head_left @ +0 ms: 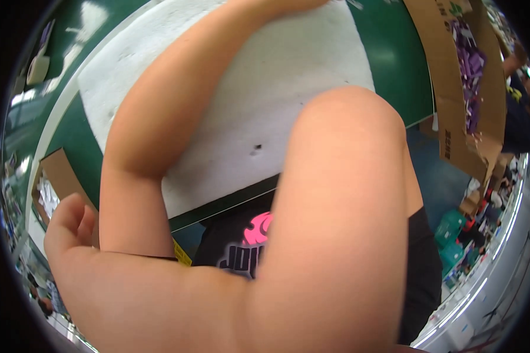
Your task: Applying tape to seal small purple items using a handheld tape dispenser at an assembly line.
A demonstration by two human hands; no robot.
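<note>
My left forearm [165, 100] reaches across a white foam sheet [259, 112] on the green table. My left hand [297, 3] is at the top edge of the view, beyond the middle of the sheet; its fingers are cut off. My right arm is folded, with the elbow [353, 103] raised over the sheet's right side and the forearm coming back close to the camera. Large at the lower left is my right hand [121, 288], held above the table with its visible fingers bent inward. Whatever those fingers hold, if anything, is hidden.
An open cardboard box [439, 76] with purple packets [470, 76] stands on the right. Another small box [65, 176] sits at the left table edge. A roll of tape [37, 69] lies far left. Green crates [450, 238] and a person [521, 112] are farther right.
</note>
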